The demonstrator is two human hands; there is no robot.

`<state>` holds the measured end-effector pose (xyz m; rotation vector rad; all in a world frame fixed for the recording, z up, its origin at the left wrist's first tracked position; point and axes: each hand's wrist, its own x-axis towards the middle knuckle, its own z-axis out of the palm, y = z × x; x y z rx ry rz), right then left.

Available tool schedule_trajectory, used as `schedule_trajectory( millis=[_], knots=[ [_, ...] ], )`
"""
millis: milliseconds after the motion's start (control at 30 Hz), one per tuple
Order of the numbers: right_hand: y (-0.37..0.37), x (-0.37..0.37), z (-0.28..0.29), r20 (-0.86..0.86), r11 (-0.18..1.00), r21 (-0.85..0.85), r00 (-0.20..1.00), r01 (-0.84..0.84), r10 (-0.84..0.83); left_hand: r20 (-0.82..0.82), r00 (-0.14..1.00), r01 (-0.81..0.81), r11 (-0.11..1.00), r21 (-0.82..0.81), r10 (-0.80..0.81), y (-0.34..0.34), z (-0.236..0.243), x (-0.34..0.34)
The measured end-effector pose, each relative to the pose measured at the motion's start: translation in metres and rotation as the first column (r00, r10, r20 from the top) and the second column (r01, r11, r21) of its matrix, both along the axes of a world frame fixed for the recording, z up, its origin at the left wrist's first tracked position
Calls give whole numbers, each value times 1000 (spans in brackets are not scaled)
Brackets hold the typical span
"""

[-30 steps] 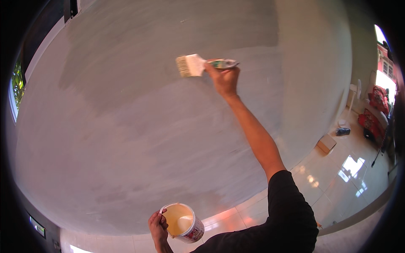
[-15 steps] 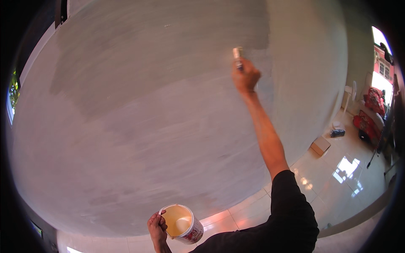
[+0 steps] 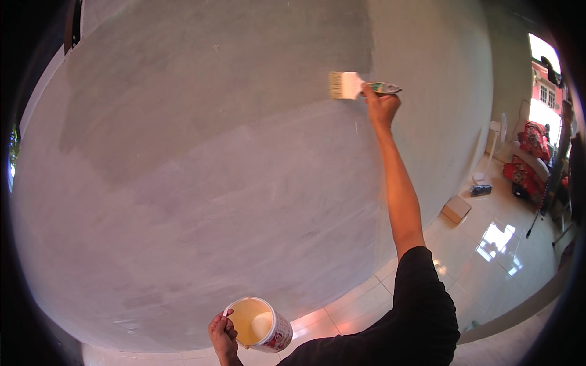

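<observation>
My right hand [image 3: 382,108] is closed round the handle of a wide paintbrush [image 3: 350,85], its pale bristles pointing left. The brush lies against or close to the wall [image 3: 244,213]; I cannot tell whether it touches. A darker grey area covers the upper part of that wall, and a paler lilac-grey area lies below it. Low in the view, my left hand [image 3: 223,334] grips the rim or handle of a white paint bucket [image 3: 282,334]. The bucket is tilted toward me and shows a cream-yellow inside with some pale liquid at the bottom.
A cardboard box [image 3: 456,210] and a small dark packet [image 3: 480,190] lie on the shiny tiled floor [image 3: 452,250] to the right. Beyond them are red patterned cushions [image 3: 526,174] and a bright opening [image 3: 545,91]. An adjoining wall [image 3: 433,110] meets the painted one at a corner.
The brush has swung from pointing upward to lying sideways, bristles left, and my right hand has moved slightly right and down. My left hand still holds the bucket.
</observation>
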<state>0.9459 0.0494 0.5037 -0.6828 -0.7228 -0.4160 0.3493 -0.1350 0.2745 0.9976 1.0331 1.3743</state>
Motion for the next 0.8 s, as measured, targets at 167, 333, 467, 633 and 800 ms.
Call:
schedule_trajectory(
  millis=[167,333,467,633,800],
  knots=[
    [-21,18,5,48,763,-115,771,636,-635,-6,1000,21,1000,-20,-21,5,-9,-9],
    [-2,-43,17,242,835,-99,827,542,-508,-28,999,30,999,-32,-31,2,5,-6],
    [-17,-55,15,118,973,-27,966,-228,230,-68,997,16,999,-36,-19,-1,1,-8],
    [-13,-4,1,-49,932,-48,933,-358,356,-98,995,27,1000,-11,-28,9,-14,-12],
    [-23,72,-4,8,926,-179,941,333,-337,-80,997,10,1000,-8,-11,-1,-4,2]
  ],
)
